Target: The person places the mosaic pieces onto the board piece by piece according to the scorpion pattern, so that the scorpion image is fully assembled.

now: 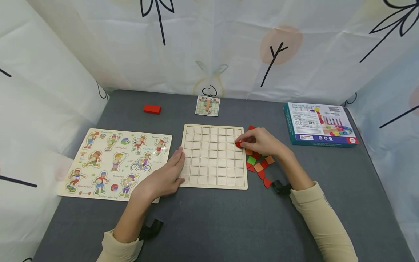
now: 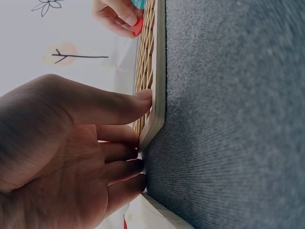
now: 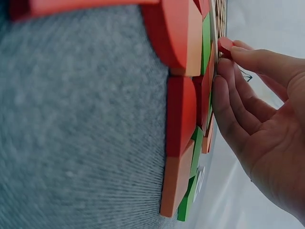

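The wooden grid board (image 1: 212, 126) lies in the middle of the table, its square cells bare. Against its left edge rests my left hand (image 1: 165, 178), fingers extended along the side and thumb on the edge near the front corner. Over the board's right rim, my right hand (image 1: 262, 141) pinches a small red block with a rounded side (image 1: 238, 145) between thumb and fingertips. Below and beside that hand lies a loose pile of red, orange and green blocks (image 1: 258, 167), partly hidden by the hand. The right wrist view shows the pinched red block (image 3: 225, 46) close over the grid.
Left of the grid lies a board with sports pictures (image 1: 111, 156), partly under my left forearm. A small pattern card (image 1: 207, 106) is behind the grid. A red rectangular block (image 1: 152, 109) sits at the back left, and a boxed set (image 1: 322, 124) at the back right.
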`<state>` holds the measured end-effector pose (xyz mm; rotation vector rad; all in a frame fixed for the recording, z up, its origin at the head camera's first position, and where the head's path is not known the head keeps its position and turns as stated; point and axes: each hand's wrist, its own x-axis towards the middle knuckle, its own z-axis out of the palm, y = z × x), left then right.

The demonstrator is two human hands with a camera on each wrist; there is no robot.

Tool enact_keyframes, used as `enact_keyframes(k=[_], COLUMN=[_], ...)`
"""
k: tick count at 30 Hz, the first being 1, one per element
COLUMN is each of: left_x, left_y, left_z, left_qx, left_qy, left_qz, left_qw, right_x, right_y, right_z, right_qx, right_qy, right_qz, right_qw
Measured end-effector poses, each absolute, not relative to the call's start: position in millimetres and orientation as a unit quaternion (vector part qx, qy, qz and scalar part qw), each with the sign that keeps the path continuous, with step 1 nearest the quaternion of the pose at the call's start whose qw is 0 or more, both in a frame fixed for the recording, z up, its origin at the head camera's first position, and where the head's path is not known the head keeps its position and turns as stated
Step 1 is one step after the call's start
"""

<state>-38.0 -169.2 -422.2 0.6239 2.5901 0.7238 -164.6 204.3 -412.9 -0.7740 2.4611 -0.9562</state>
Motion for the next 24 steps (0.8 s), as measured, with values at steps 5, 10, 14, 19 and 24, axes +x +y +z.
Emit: enact_keyframes(k=[5,10,14,19,24], left_x=[-36.5,-36.4,-39.7,-40.9,-37.4], left_y=[-165.6,-168.3,-170.6,-174.6,-170.7], left_z=[-412.1,-419.7,-433.6,-447.4,-428.6], left_qx=[0.218,0.223,0.215,0.221,0.228], left_qy=[0.923,0.92,0.925,0.919,0.916], left_qz=[0.247,0.263,0.25,0.276,0.278], left_qw=[0.196,0.188,0.187,0.175,0.18], right_x=[-164.9,-168.3,-172.2,-174.6,-175.5], right_y=[202.7,197.3,192.2,187.3,184.4], right_z=[-412.6,-415.5,-417.4,-414.5,-412.8], right_qx=[-0.276,-0.271,-0.264,-0.263,-0.268], right_qy=[0.879,0.889,0.901,0.91,0.911], right_qz=[-0.339,-0.332,-0.316,-0.292,-0.287], right_qw=[0.191,0.162,0.136,0.131,0.123])
